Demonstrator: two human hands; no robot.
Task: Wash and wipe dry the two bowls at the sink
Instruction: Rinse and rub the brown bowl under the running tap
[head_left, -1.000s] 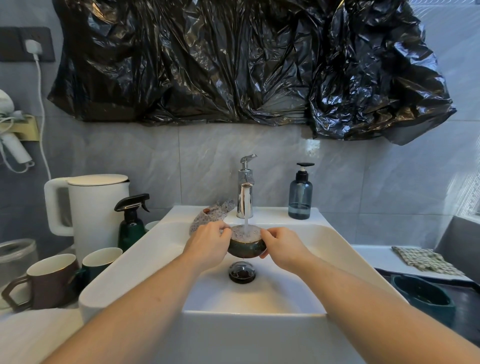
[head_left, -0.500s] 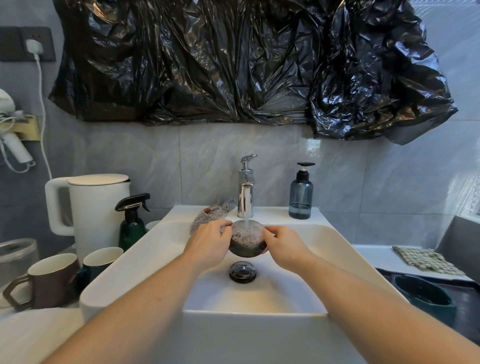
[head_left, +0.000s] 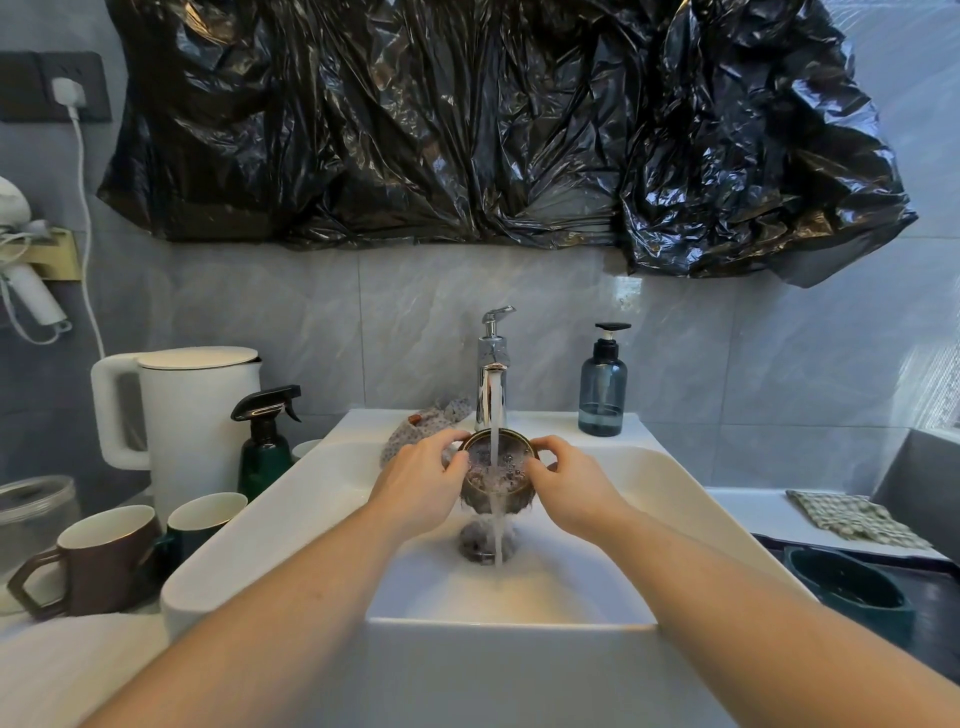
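A small dark bowl (head_left: 497, 475) with a brownish rim is tilted toward me under the running chrome faucet (head_left: 492, 384), over the white sink (head_left: 291, 499). Water fills it and spills off its near edge onto the drain (head_left: 485, 545). My left hand (head_left: 421, 483) grips its left side, fingers curled over the rim. My right hand (head_left: 569, 483) holds the right side the same way. A second bowl (head_left: 852, 590), dark green, sits on the dark counter at the right. A checked cloth (head_left: 852, 517) lies beyond it.
A patterned rag (head_left: 423, 423) lies on the sink ledge left of the faucet; a blue soap dispenser (head_left: 602, 387) stands right of it. On the left are a green spray bottle (head_left: 265, 447), a white kettle (head_left: 192, 415), and two mugs (head_left: 104, 561).
The bowl has tipped from nearly level to tilted toward me, and water now pours out of it into the drain. Both hands stayed on its sides.
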